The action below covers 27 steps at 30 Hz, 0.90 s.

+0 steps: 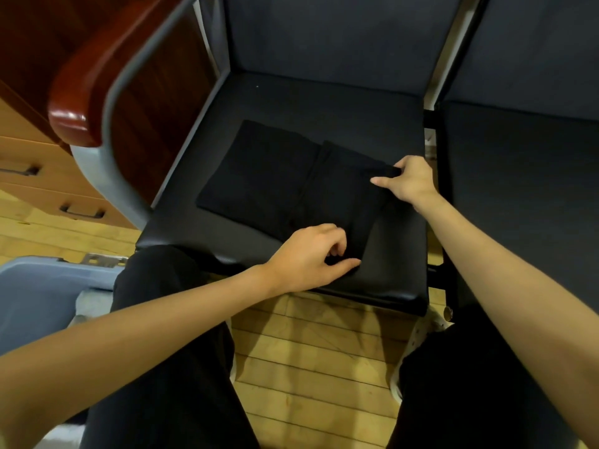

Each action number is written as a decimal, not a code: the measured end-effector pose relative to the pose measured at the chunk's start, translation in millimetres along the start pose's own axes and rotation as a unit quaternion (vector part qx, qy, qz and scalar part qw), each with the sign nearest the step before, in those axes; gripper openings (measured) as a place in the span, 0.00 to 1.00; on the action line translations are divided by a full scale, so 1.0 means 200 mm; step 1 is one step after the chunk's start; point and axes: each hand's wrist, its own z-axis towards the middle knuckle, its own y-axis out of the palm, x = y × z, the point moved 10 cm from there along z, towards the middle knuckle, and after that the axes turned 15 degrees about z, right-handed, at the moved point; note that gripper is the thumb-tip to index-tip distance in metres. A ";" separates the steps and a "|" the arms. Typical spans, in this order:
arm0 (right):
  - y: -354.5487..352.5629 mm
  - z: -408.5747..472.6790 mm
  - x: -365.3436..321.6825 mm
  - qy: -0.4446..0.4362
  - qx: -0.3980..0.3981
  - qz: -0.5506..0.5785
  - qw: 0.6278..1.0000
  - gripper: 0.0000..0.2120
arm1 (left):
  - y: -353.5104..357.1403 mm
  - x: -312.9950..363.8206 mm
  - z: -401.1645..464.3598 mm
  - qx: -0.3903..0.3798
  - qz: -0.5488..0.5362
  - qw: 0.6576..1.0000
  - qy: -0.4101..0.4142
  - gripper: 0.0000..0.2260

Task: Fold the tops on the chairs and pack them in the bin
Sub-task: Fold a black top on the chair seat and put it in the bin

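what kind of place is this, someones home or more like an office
Probably an office or waiting room, not a home: linked dark padded chairs on a shared metal frame, a wooden drawer cabinet with metal handles, and a plank floor. It cannot be told for sure.

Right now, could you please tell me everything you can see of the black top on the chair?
The top is plain black cloth, partly folded into a flat rectangle with a layer doubled over its right half. It lies on the chair seat. The left hand pinches its near corner; the right hand pinches its right far corner.
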 end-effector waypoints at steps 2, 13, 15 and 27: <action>-0.02 -0.03 0.00 -0.016 0.014 0.001 1.000 0.21 | 0.01 0.01 0.02 -0.026 0.046 0.998 -0.040 0.19; -0.25 -0.21 0.15 0.041 0.100 0.156 0.982 0.16 | 0.13 0.14 0.04 -0.177 -0.080 0.970 -0.149 0.13; -0.30 -0.24 0.09 0.023 0.123 0.176 0.976 0.16 | 0.12 0.16 0.02 -0.185 -0.195 0.945 -0.186 0.12; 0.26 -0.02 -0.66 -0.099 0.019 0.063 0.993 0.09 | -0.24 -0.40 -0.29 -0.005 -0.424 0.811 -0.402 0.06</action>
